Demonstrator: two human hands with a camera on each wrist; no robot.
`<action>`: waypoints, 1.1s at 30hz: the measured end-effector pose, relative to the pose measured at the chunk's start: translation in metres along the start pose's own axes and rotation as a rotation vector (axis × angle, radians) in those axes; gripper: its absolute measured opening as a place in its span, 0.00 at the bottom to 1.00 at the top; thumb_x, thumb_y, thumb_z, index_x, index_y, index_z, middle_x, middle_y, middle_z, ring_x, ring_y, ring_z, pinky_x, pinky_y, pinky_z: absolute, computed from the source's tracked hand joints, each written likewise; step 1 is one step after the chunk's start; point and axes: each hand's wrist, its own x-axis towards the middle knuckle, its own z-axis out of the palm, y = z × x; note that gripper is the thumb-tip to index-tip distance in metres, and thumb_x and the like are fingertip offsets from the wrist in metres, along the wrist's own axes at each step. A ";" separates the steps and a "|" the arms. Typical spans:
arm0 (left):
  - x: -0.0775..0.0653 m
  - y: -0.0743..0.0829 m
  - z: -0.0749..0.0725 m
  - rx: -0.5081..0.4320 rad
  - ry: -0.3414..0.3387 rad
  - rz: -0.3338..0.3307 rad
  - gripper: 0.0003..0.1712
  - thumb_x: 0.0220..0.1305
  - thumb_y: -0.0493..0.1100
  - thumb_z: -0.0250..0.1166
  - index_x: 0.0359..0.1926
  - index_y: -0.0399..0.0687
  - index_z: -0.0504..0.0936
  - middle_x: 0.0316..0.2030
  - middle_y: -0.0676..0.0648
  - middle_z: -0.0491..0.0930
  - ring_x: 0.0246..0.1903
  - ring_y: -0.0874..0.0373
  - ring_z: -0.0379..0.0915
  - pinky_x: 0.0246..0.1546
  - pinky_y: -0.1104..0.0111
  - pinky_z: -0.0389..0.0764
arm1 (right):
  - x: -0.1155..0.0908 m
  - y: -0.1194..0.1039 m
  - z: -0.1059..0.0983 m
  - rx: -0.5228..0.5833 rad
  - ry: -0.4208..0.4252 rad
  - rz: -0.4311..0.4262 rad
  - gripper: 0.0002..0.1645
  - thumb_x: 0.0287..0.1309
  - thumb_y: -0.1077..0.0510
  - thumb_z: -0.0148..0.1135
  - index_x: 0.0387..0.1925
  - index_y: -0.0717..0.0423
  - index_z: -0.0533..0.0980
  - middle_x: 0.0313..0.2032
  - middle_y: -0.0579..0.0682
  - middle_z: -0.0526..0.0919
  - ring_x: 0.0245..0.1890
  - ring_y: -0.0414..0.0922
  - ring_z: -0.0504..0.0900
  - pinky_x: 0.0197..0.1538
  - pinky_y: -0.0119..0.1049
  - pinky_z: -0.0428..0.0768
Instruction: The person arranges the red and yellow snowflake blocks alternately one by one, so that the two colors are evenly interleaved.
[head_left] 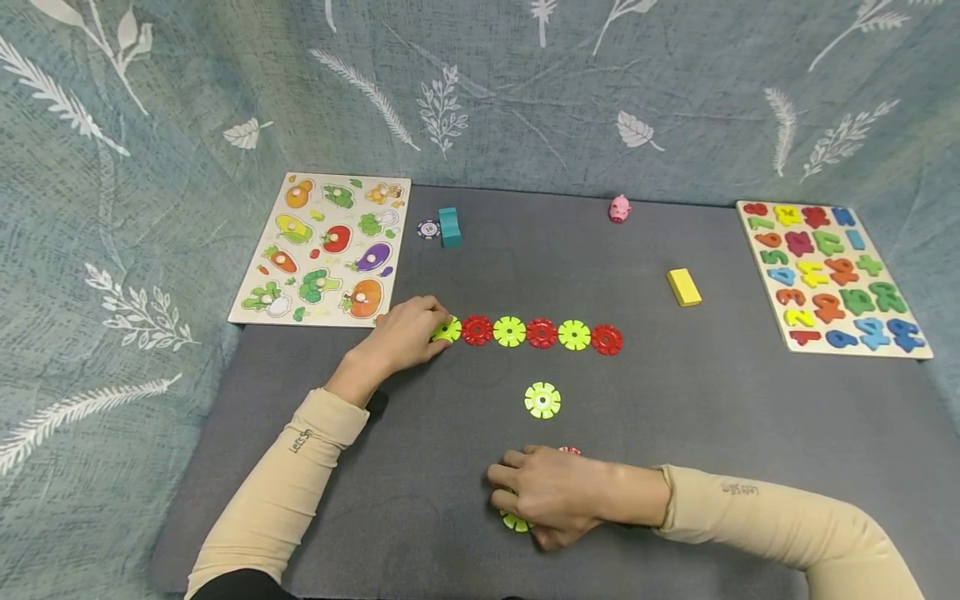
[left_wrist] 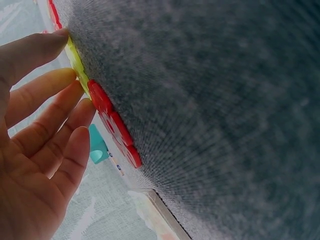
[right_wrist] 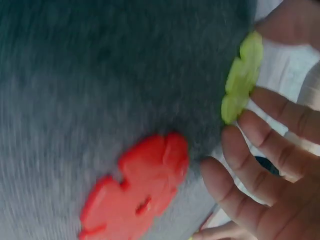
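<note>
A row of several flat notched discs, alternating yellow-green and red, lies across the middle of the table. My left hand pinches a yellow-green disc near the row's left end, thumb and fingertips at its edges. In the left wrist view, a red disc lies beside that disc, toward the vegetable board. Nearer the front edge, my right hand holds another yellow-green disc between thumb and fingers. A red disc lies close by, mostly covered by the hand in the head view. Between hand and row lies a loose yellow-green disc.
A vegetable puzzle board lies at the left, a number puzzle board at the right. Toward the back are a teal block, a poker chip and a pink pig toy. A yellow block lies right of the row.
</note>
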 end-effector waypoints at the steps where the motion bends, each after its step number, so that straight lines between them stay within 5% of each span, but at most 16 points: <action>1: 0.000 0.000 0.000 -0.001 0.001 0.000 0.18 0.59 0.45 0.68 0.48 0.40 0.84 0.47 0.41 0.81 0.47 0.48 0.77 0.51 0.55 0.78 | 0.000 -0.001 0.000 -0.001 0.006 0.003 0.20 0.38 0.44 0.64 0.35 0.44 0.71 0.36 0.42 0.71 0.29 0.38 0.69 0.28 0.30 0.73; 19: -0.002 -0.003 0.005 -0.022 0.006 -0.002 0.18 0.59 0.45 0.68 0.48 0.39 0.84 0.46 0.41 0.81 0.47 0.48 0.77 0.51 0.55 0.78 | -0.008 -0.001 -0.003 -0.001 -0.013 0.070 0.34 0.37 0.48 0.65 0.52 0.49 0.72 0.42 0.42 0.76 0.38 0.39 0.73 0.36 0.31 0.74; 26: -0.001 -0.002 0.004 -0.021 0.007 0.011 0.18 0.59 0.45 0.68 0.48 0.39 0.84 0.47 0.41 0.81 0.47 0.48 0.77 0.52 0.54 0.78 | -0.034 0.019 -0.011 0.042 0.050 0.226 0.35 0.38 0.50 0.67 0.54 0.52 0.74 0.43 0.43 0.80 0.43 0.41 0.77 0.48 0.36 0.78; 33: 0.001 -0.002 0.003 -0.027 -0.005 -0.005 0.19 0.60 0.45 0.68 0.49 0.39 0.84 0.47 0.41 0.81 0.48 0.48 0.77 0.53 0.55 0.78 | -0.066 0.043 -0.008 0.043 0.129 0.385 0.34 0.36 0.53 0.71 0.50 0.58 0.77 0.38 0.45 0.82 0.39 0.43 0.79 0.47 0.40 0.78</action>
